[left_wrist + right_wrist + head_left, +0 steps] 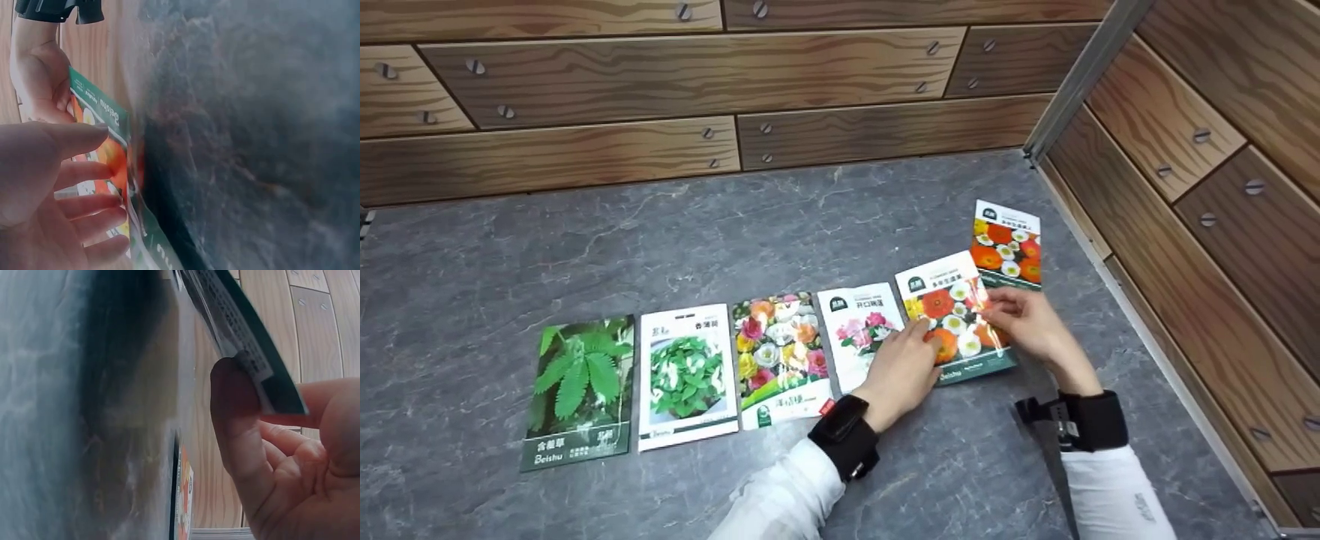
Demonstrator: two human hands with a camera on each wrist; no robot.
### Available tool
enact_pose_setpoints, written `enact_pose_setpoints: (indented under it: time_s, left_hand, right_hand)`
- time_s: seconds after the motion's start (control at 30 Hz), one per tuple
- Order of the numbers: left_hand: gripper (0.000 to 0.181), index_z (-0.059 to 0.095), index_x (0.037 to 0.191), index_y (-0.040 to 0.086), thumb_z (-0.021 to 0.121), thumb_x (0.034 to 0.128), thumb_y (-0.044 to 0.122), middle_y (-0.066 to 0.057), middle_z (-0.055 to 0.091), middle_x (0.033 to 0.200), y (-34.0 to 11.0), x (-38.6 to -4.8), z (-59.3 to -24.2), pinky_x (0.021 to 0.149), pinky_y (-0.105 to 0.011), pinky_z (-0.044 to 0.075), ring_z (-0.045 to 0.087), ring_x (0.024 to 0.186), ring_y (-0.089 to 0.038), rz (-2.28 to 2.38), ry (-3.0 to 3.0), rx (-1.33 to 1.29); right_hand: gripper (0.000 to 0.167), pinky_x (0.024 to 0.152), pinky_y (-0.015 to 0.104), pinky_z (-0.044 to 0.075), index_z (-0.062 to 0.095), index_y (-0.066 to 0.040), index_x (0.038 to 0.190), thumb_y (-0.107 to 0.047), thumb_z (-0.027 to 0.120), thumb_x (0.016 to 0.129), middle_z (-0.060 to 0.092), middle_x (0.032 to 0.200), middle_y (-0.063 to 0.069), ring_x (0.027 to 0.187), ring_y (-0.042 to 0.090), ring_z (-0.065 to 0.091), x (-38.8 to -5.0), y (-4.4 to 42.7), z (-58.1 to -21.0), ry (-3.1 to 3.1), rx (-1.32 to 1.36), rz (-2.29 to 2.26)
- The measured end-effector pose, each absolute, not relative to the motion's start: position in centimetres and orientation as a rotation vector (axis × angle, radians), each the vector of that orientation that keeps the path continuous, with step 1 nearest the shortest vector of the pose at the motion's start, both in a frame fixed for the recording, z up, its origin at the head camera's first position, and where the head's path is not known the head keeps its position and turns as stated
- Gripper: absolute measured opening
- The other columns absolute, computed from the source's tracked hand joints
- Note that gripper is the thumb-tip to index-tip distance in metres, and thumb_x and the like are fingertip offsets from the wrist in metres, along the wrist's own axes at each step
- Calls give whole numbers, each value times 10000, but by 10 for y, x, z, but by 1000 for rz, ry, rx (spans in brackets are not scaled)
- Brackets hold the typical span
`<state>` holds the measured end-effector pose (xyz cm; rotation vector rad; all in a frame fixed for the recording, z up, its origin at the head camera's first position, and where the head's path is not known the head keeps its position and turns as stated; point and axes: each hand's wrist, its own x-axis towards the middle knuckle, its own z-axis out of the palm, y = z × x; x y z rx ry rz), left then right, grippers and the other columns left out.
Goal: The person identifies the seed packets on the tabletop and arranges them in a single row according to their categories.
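Note:
My right hand (1031, 326) pinches the right edge of a seed packet (919, 274) printed with orange and white poppies. In the right wrist view, the thumb (233, 388) presses the packet's back (236, 332), which is tilted up off the table. The fingers of my left hand (906, 367) lie against the packet's printed front, near its left side; in the left wrist view they look nearly straight. Left of it lies a packet with pink flowers (851, 300), partly covered by my left hand. A second poppy packet (1006, 232) lies behind my right hand.
Further left, a mixed-flower packet (780, 360), a white mint-like plant packet (688, 375) and a green leaf packet (581, 390) lie in a row on the grey marbled table (660, 240). Wood-patterned walls (697, 79) border the back and right.

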<state>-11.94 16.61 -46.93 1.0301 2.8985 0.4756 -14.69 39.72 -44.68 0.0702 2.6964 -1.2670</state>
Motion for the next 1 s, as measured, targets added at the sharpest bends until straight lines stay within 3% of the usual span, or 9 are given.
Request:
enact_pose_setpoints:
  time_s: [0.17, 0.3, 0.57, 0.83, 1.0]
  left_hand:
    - [288, 766, 1208, 143, 710, 1008, 343, -97, 676, 1406, 168, -120, -470, 1044, -385, 575, 651, 1312, -232, 439, 2924, 1026]
    - [273, 768, 1188, 163, 716, 1001, 355, -79, 687, 1387, 169, -121, -472, 1073, -405, 562, 654, 1316, -246, 428, 2926, 1018]
    - [317, 754, 1221, 162, 777, 952, 328, -76, 683, 1399, 169, -122, -476, 1133, -432, 534, 648, 1333, -254, 427, 2944, 1008]
    - [263, 786, 1131, 162, 795, 938, 340, -56, 703, 1332, 169, -119, -475, 1124, -386, 534, 656, 1282, -228, 399, 2942, 975]
    - [275, 789, 1134, 159, 779, 953, 366, -55, 702, 1329, 170, -119, -475, 1105, -366, 545, 649, 1286, -220, 359, 2957, 985]
  right_hand:
    - [435, 727, 144, 531, 581, 141, 1381, -108, 644, 1030, 723, 1149, 298, 851, -4, 620, -148, 396, -449, 2723, 71, -1170]
    - [469, 688, 168, 502, 578, 119, 1395, -147, 674, 1020, 720, 1065, 261, 839, 67, 624, -147, 394, -450, 2771, 64, -1064]
    - [565, 729, 316, 558, 584, 118, 1390, -189, 771, 954, 748, 1044, 283, 895, 332, 735, -143, 387, -456, 2898, -34, -846]
    - [288, 691, 292, 411, 691, 52, 1080, -158, 795, 912, 600, 889, 155, 761, 220, 553, -143, 383, -462, 2966, -133, -689]
    - [378, 713, 321, 432, 682, 82, 1199, -148, 790, 919, 599, 910, 165, 784, 242, 569, -142, 381, -462, 2980, -149, -663]
